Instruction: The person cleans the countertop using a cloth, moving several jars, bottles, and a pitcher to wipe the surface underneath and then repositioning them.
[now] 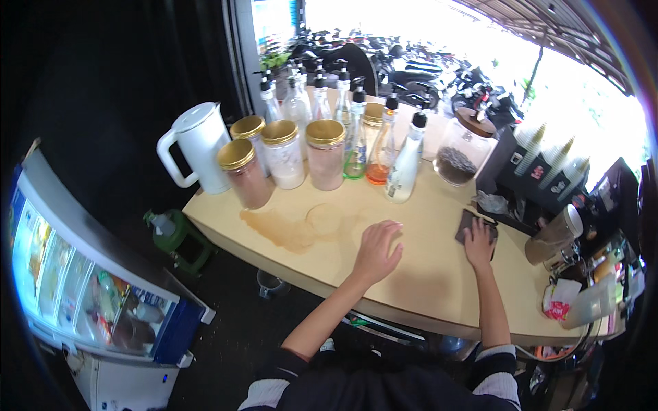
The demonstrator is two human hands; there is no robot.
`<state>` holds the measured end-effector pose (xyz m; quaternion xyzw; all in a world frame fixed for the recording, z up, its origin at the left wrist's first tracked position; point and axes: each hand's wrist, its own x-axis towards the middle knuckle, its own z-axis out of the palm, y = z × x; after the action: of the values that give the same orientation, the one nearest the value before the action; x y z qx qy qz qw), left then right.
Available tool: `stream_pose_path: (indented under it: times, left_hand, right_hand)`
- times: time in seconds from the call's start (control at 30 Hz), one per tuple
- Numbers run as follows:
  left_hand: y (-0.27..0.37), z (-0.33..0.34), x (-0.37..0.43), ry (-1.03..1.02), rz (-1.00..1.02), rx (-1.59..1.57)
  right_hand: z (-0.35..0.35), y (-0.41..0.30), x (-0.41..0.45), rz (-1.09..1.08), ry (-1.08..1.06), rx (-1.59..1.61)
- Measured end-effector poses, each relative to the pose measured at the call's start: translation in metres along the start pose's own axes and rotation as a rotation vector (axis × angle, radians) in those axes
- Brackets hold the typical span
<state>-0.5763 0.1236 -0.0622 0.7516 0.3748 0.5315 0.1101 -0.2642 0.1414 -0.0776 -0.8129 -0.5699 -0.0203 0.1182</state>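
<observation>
My left hand (379, 250) hovers over or rests on the pale wooden counter (426, 246), fingers apart and holding nothing. To its left a light brown spill (282, 231) spreads over the surface. At the right, my right hand (479, 241) lies on a dark flat object (469, 226), perhaps a phone or wallet; whether the fingers grip it is not clear. Beyond the spill stand gold-lidded jars of powder, among them a brown one (250, 180) and a pinkish one (327, 159). A pump bottle of white liquid (407, 164) is beyond my left hand.
A white pitcher (205, 149) stands at the counter's left end, several pump bottles behind the jars. A wooden-lidded glass jar (459, 154), a black cup holder (534, 169) and a brown-filled container (550, 239) line the right. A lit display fridge (92, 277) is at lower left.
</observation>
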Motion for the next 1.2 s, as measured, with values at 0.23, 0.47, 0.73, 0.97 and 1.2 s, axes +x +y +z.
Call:
stream_pose_path:
  times: [0.23,0.47,0.73,0.97,1.2]
  left_hand:
    - [0.007,-0.013,-0.006,0.045,0.079,-0.100]
    - [0.028,-0.050,0.002,0.288,-0.101,-0.284]
    - [0.031,-0.065,0.038,-0.262,-0.310,-0.541]
    - [0.053,-0.084,0.065,-0.212,-0.303,-0.747]
    - [0.058,-0.076,0.080,-0.062,0.089,-0.398]
  right_hand:
    - [-0.014,-0.154,-0.088,-1.028,0.025,0.530]
    - [-0.056,-0.150,-0.050,-0.645,-0.201,1.179]
    - [-0.152,-0.138,-0.045,-0.730,-0.049,1.377]
    - [-0.180,-0.094,-0.043,-0.797,0.099,1.387]
    - [-0.195,-0.093,-0.056,-0.734,0.383,1.334]
